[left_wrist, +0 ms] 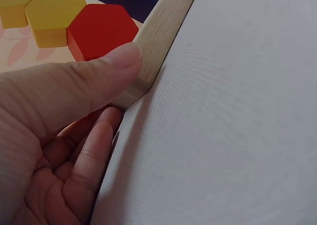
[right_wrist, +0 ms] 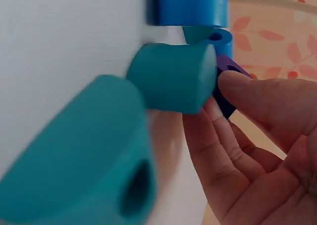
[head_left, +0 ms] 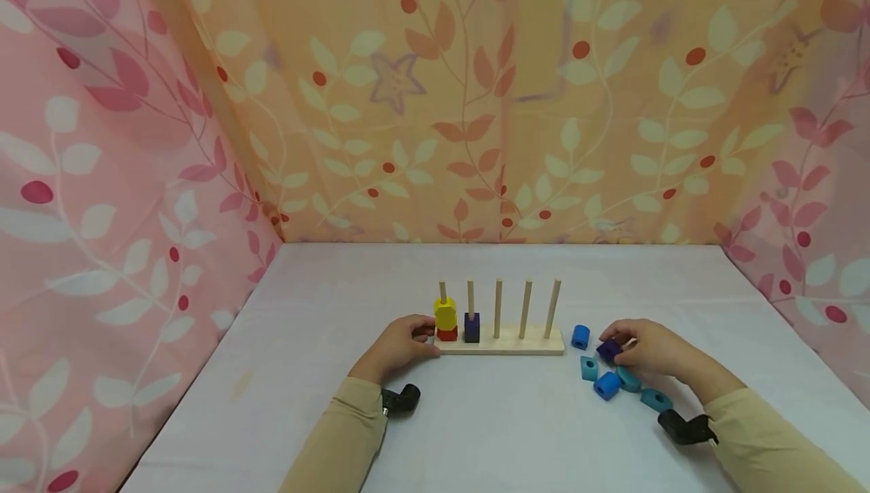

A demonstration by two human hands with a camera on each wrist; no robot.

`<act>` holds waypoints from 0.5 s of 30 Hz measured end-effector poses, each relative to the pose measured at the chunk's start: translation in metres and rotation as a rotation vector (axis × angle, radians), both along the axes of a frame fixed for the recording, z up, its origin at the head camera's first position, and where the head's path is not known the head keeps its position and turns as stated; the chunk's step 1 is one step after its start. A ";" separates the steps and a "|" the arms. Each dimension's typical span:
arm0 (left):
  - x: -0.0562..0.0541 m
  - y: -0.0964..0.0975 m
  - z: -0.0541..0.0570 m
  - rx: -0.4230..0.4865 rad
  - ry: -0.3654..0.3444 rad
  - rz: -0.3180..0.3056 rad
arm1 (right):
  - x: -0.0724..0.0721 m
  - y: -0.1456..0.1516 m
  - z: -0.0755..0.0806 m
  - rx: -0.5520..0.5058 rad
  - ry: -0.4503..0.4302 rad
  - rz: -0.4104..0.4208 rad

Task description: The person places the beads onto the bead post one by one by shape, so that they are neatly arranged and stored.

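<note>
My left hand [head_left: 401, 343] holds the left end of a wooden peg stand [head_left: 510, 346], its thumb on the base, as the left wrist view shows. Yellow blocks [head_left: 445, 315] sit above a red block [head_left: 446, 334] on the leftmost peg. On the peg beside it is a dark purple block [head_left: 472, 328]. Right of the stand, my right hand [head_left: 655, 347] pinches another purple block [head_left: 609, 350] between thumb and fingers. In the right wrist view that purple block [right_wrist: 230, 66] is partly hidden by the thumb and a teal block [right_wrist: 171, 79].
Around the right hand lie two blue blocks [head_left: 581, 337] and several teal blocks [head_left: 656, 401] on the white tabletop [head_left: 516, 432]. Three bare pegs [head_left: 526, 308] rise from the stand's right part. Patterned cloth [head_left: 476, 100] hangs behind and at both sides.
</note>
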State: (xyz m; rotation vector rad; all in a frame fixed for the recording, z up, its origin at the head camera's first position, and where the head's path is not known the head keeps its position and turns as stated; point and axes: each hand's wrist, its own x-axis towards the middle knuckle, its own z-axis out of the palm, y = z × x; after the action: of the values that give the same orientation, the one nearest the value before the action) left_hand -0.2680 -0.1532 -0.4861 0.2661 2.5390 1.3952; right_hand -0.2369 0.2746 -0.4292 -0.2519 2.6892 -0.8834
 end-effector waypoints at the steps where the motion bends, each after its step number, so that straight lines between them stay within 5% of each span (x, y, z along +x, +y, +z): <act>1: 0.000 0.000 0.000 0.000 0.001 0.001 | 0.000 0.000 0.002 -0.006 -0.007 -0.009; 15: 0.001 0.000 0.001 0.007 -0.003 0.008 | -0.005 -0.010 0.054 -0.123 0.102 -0.053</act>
State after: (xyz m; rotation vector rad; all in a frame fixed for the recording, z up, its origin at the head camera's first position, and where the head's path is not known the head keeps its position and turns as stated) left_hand -0.2675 -0.1529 -0.4856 0.2554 2.5355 1.4062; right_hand -0.2416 0.2646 -0.3750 -0.2608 2.7499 -1.0812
